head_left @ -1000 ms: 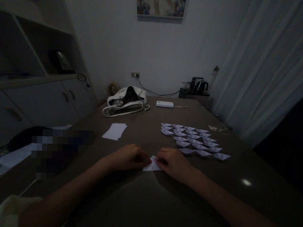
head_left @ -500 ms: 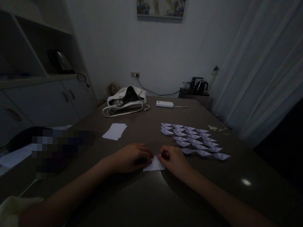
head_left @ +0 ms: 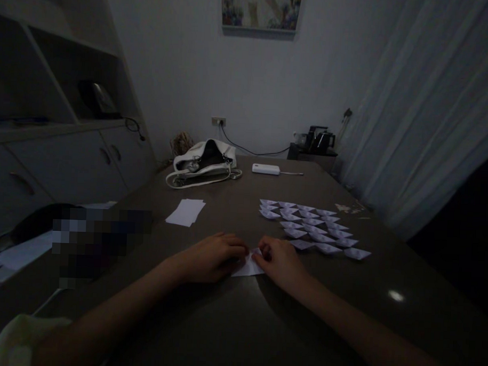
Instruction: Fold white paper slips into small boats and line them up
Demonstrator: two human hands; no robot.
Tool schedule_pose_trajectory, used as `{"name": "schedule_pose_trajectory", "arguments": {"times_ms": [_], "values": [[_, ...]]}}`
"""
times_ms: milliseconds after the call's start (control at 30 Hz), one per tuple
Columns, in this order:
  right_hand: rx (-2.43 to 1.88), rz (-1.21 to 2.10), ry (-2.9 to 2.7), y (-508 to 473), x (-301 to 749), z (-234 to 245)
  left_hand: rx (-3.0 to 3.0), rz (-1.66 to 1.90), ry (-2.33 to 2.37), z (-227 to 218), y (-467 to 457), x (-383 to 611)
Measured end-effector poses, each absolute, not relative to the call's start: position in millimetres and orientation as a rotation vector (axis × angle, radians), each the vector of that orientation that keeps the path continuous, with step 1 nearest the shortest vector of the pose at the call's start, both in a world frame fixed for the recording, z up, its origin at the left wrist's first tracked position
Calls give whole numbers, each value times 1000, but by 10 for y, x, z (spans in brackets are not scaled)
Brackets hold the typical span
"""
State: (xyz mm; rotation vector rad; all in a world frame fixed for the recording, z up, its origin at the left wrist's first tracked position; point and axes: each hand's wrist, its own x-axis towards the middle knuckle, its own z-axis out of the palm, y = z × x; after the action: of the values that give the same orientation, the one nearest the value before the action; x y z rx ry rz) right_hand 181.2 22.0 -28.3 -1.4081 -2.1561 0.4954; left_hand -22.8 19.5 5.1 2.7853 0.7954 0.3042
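A small white folded paper [head_left: 248, 267] lies on the dark table [head_left: 231, 321] in front of me. My left hand [head_left: 211, 256] presses on its left side with fingers curled. My right hand [head_left: 278, 261] pinches its upper right corner. Both hands touch the paper and partly hide it. Just beyond my right hand, several small folded paper pieces [head_left: 312, 228] lie in rows on the table. A small stack of white paper sheets [head_left: 186, 212] lies farther off to the left.
A white handbag [head_left: 203, 163] and a white power bank [head_left: 266, 169] with a cable lie at the far end. A kettle [head_left: 319, 138] stands on a side stand by the curtain. Cabinets run along the left wall; a blurred patch covers something at the left.
My hands have drawn closer over the paper; the right fingers moved up to its top corner. The view has shifted slightly.
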Motion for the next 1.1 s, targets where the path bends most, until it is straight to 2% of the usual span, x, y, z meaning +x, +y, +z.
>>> {"name": "schedule_pose_trajectory", "arguments": {"times_ms": [367,1100], "values": [[-1107,367,-2367,185,1820,-260,2786,307,803,52,215,-259],[-911,386,-2620,186,1910,-156,2763,309,798,39,218,-255]]}}
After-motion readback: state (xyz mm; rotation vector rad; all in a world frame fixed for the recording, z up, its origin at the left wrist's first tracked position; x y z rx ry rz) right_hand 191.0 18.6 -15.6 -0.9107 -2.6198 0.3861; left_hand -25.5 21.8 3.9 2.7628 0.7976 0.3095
